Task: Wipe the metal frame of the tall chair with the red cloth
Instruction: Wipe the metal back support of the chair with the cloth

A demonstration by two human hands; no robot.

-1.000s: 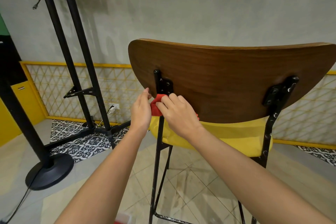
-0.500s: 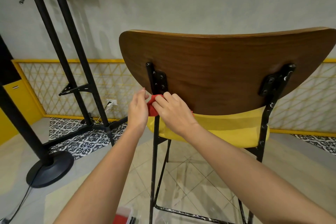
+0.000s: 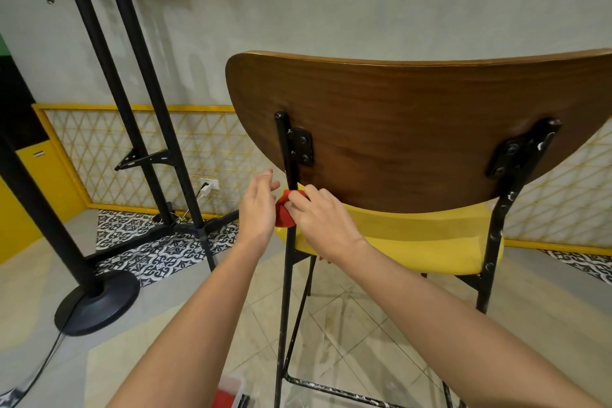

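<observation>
Cloth working down the post

My right hand (image 3: 323, 225) pinches the red cloth (image 3: 284, 213) round the chair frame (image 3: 285, 278), now lower beneath the bracket (image 3: 301, 146). My left hand (image 3: 256, 209), fingers straight, rests beside it. I judge the wipe is progressing.

Bunched red cloth (image 3: 284, 215) against black metal frame (image 3: 286, 291) of tall chair (image 3: 414, 142), left side.

Red cloth (image 3: 283, 216) mostly hidden btwn left hand (image 3: 258, 209) & right hand (image 3: 326, 223); chair backrest (image 3: 430, 129) cut off at rt edge.
</observation>
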